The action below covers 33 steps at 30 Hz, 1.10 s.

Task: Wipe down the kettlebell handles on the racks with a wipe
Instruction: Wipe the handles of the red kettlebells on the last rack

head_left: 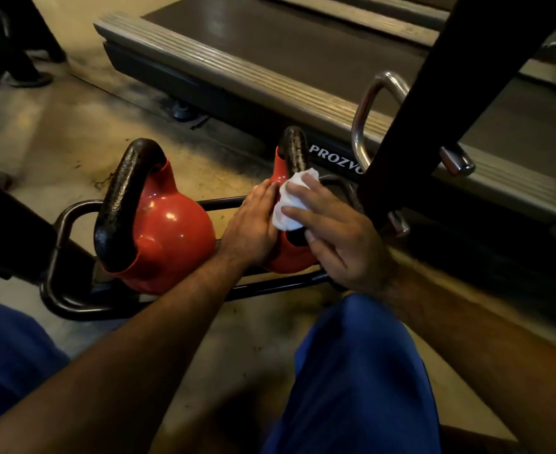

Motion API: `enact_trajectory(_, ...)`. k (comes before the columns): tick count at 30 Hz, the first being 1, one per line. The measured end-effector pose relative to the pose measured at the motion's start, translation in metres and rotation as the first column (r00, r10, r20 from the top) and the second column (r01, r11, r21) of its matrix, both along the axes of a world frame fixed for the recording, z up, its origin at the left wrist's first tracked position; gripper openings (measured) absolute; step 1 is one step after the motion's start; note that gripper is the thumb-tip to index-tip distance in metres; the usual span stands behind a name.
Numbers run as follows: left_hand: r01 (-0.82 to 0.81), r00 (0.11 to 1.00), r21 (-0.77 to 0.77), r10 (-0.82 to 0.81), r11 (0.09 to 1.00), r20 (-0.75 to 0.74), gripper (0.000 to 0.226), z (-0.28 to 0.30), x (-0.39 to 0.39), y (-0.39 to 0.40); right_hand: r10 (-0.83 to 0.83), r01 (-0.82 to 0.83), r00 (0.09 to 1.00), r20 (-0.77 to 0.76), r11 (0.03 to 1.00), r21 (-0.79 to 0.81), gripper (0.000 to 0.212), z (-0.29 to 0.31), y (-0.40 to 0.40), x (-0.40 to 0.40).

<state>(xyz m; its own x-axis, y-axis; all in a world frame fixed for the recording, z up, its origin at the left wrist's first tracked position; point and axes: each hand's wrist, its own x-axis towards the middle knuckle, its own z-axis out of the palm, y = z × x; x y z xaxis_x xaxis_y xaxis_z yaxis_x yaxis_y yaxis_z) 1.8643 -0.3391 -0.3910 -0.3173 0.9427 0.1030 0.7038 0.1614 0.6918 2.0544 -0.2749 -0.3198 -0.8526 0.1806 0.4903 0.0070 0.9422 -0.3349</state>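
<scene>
R hand (pixel 338 237) grips wipe (pixel 291 204), L hand (pixel 253 224) on kettlebell (pixel 289 253)

Dim, warm yellow light; small glare spots on the red kettlebell (pixel 168 231); deep shadows at left; edges curved, slightly blurred.

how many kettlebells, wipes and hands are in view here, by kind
red kettlebells: 2, one at left, one under the hands
white wipe: 1
hands: 2, left hand, right hand
total: 5
</scene>
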Motion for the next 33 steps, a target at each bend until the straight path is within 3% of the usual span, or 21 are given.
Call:
enact_trajectory(4,-0.012,1.0,0.007,0.012,1.0,0.023,0.062,0.002,-0.001,0.001,-0.008,0.007,0.998,-0.067,1.0,-0.025,0.046,-0.011,0.007,0.003)
enact_trajectory(7,0.005,0.999,-0.025,-0.004,1.0,0.037,0.075,0.006,0.001,-0.001,-0.029,0.019,0.993,-0.113,0.996,-0.088,0.049,-0.028,-0.012,0.007)
enact_trajectory(9,-0.011,0.998,-0.049,0.014,0.999,0.057,0.079,0.006,-0.001,0.001,-0.01,0.005,0.993,-0.119,0.999,-0.045,0.053,-0.037,-0.013,0.012)
enact_trajectory(14,-0.014,0.988,-0.079,0.026,0.997,0.152,0.058,0.012,-0.001,0.002,-0.086,0.069,0.981,-0.172,0.993,-0.101,0.051,-0.037,-0.01,0.0)
enact_trajectory(19,-0.011,0.992,-0.311,0.05,0.95,0.119,0.05,0.018,-0.002,0.005,-0.136,0.088,0.97,-0.203,0.969,-0.231,0.052,-0.046,-0.03,0.007)
enact_trajectory(21,-0.034,0.988,-0.276,0.073,0.961,0.135,0.056,0.022,0.006,0.001,-0.149,0.086,0.964,-0.22,0.958,-0.272,0.053,-0.046,-0.035,0.008)
enact_trajectory(25,-0.046,0.983,-0.058,0.056,0.997,0.175,0.084,0.012,0.012,-0.003,-0.196,0.096,0.945,-0.261,0.931,-0.351,0.054,-0.045,-0.037,-0.004)
enact_trajectory(28,-0.022,0.984,-0.095,0.038,0.995,0.173,0.069,0.009,0.01,-0.001,-0.24,0.122,0.932,-0.271,0.914,-0.388,0.051,-0.043,-0.039,-0.009)
enact_trajectory(31,-0.051,0.998,-0.133,0.056,0.99,0.034,0.065,0.004,0.01,-0.003,-0.297,0.18,0.904,-0.308,0.917,-0.356,0.049,-0.036,-0.037,-0.011)
enact_trajectory(33,-0.021,0.991,-0.073,0.03,0.997,0.127,0.06,0.001,0.008,0.001,-0.327,0.249,0.896,-0.301,0.93,-0.271,0.049,-0.029,-0.032,-0.017)
